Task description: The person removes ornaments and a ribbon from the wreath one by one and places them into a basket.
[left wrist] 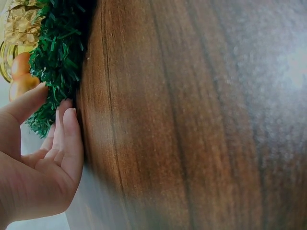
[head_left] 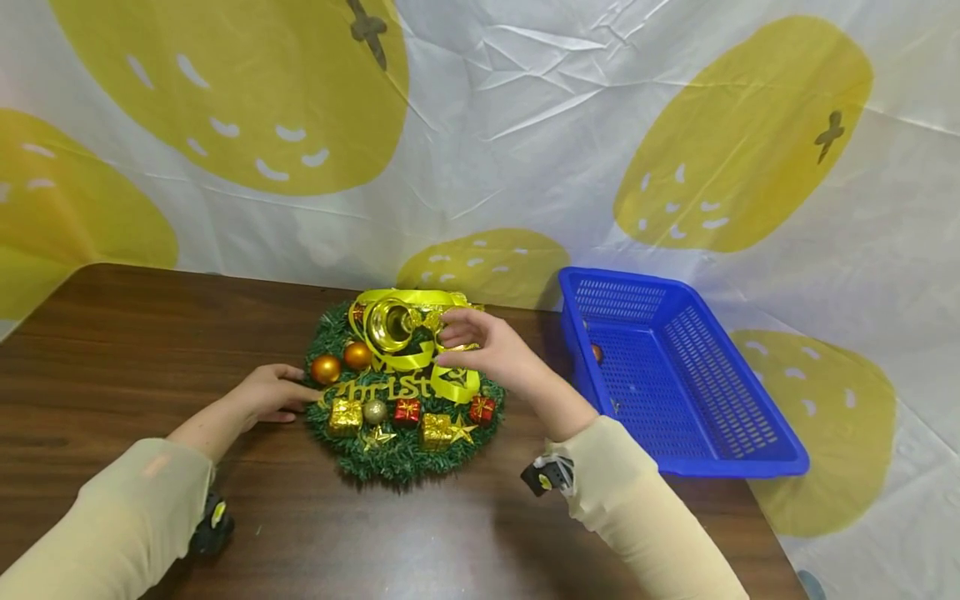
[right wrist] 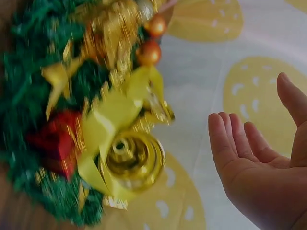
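Note:
A green tinsel Christmas wreath [head_left: 397, 468] lies on the table, with gold lettering [head_left: 386, 388] across its middle. Gold and red gift boxes [head_left: 407, 412], gold stars [head_left: 461, 430] and orange balls [head_left: 326, 369] decorate it. On its upper part sit a shiny gold bell [head_left: 390, 325] and a yellow ribbon [head_left: 455, 390]. My left hand [head_left: 266, 393] touches the wreath's left edge with loosely extended fingers; the thumb [left wrist: 33, 99] meets the tinsel. Above the ribbon's right side hovers my right hand [head_left: 483, 346], fingers spread; the right wrist view shows it apart from the bell.
To the right of the wreath stands a blue perforated basket [head_left: 581, 367], with an orange ball [head_left: 597, 353] inside against its left wall. A fruit-patterned cloth [head_left: 510, 183] hangs behind the brown table [head_left: 150, 350].

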A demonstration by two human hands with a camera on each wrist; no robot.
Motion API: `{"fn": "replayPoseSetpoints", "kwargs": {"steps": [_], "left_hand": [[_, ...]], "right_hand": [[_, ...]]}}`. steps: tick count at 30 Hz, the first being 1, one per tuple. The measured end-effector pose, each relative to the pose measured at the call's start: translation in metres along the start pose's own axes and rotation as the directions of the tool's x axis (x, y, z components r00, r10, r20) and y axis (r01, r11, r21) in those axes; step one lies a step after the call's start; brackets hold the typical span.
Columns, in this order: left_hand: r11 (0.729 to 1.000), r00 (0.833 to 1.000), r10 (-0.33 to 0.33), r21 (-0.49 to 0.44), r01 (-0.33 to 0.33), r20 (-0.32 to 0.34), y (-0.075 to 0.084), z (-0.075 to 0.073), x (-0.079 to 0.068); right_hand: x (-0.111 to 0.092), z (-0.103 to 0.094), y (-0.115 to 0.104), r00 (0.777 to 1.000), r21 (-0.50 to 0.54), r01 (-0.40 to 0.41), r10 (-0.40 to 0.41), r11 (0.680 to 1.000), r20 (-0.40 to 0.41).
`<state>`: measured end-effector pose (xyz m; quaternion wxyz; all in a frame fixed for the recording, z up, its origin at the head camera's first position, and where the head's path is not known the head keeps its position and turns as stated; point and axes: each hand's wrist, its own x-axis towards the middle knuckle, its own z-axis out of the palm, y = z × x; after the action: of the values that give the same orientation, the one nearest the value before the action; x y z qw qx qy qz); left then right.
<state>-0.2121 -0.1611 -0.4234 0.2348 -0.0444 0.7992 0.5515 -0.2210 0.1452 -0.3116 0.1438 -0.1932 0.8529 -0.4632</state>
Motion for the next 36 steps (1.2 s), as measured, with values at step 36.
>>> {"fn": "replayPoseSetpoints", "kwargs": {"steps": [36], "left_hand": [[1.0,1.0,-0.012,-0.002,0.012,-0.003,0.0,-0.001,0.0]], "right_hand": [[0.028,0.091,0.025,0.972,-0.228,0.128,-0.077,0.965,0.222]]}}
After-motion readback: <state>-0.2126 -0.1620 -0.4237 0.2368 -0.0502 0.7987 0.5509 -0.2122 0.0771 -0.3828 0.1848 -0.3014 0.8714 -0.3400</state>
